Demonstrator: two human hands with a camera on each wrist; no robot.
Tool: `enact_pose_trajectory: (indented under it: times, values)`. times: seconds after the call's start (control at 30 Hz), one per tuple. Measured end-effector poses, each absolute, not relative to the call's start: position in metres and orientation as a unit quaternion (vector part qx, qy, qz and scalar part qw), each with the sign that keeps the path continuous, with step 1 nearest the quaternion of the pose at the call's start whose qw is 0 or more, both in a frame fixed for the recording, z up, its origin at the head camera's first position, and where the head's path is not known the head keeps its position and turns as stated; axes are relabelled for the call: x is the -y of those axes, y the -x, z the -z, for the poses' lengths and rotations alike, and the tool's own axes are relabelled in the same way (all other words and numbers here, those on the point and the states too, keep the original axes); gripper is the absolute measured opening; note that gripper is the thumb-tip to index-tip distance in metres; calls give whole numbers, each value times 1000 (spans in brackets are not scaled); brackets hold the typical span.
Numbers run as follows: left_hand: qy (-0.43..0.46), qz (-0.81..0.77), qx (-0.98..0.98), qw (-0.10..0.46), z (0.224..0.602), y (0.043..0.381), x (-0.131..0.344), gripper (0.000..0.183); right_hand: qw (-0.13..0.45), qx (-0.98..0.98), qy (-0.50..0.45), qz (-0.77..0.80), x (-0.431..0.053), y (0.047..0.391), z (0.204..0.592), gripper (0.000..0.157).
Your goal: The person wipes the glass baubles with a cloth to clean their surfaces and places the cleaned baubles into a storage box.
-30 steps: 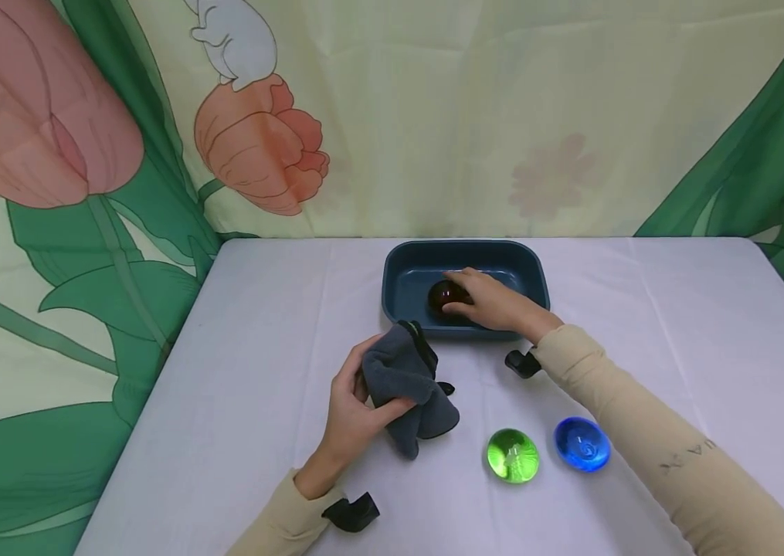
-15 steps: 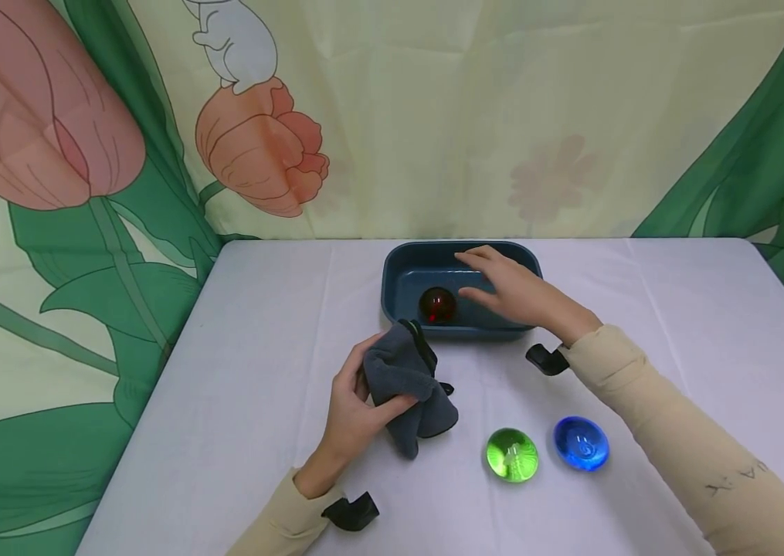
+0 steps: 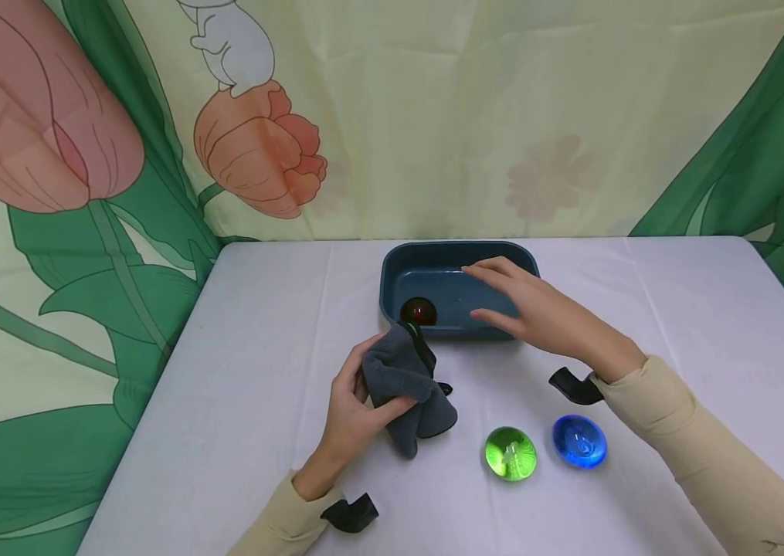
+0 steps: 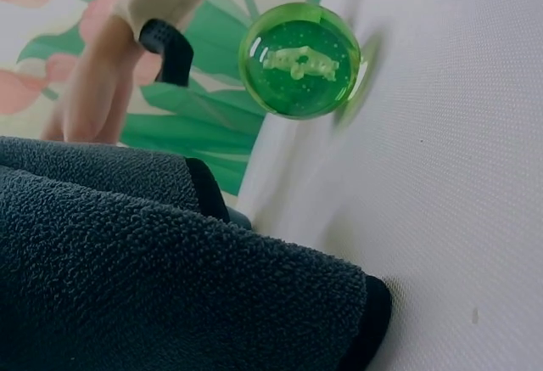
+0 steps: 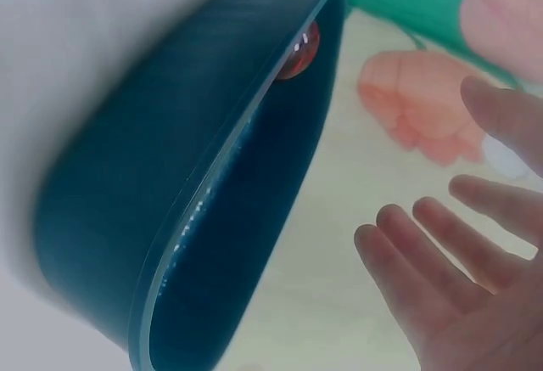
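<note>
My left hand (image 3: 353,417) grips a dark grey terry cloth (image 3: 402,378) with black edging, held just in front of the tray. Close up, its looped pile fills the lower part of the left wrist view. My right hand (image 3: 537,309) hovers over the right side of the dark blue tray (image 3: 461,333), fingers spread and holding nothing. A dark red glass ball (image 3: 419,310) lies in the tray's front left corner; the right wrist view shows the red ball (image 5: 301,53) against the wall.
On the white table (image 3: 259,386), a clear green ball (image 3: 510,454) sits in front of the tray, with a blue glass ball (image 3: 579,442) to its right. A printed floral curtain (image 3: 433,116) hangs behind the table.
My right hand has let go of the red ball and drawn back to the right. The ball has rolled left into the tray's corner. My left hand stays still with the cloth.
</note>
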State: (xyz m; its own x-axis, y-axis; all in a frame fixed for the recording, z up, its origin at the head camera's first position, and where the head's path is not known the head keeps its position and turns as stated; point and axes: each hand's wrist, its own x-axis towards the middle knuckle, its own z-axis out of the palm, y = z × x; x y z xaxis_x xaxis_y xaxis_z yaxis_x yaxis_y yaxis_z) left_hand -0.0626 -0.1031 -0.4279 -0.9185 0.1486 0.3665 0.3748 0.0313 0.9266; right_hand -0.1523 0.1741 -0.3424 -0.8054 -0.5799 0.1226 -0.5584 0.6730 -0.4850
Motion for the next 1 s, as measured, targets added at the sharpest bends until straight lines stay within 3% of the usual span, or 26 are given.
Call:
enact_pose_trajectory:
  times: [0.27,0.7,1.0]
  values:
    - [182,672,713,81,428,61,105,77,-15,-905,338,258,-182,131,342,56]
    - [193,671,710,89,429,60,109,77,-50,-892,376,245,-198,96,355,62]
    - [193,669,714,75,429,59,109,77,16,-886,394,245,-200,77,373,65]
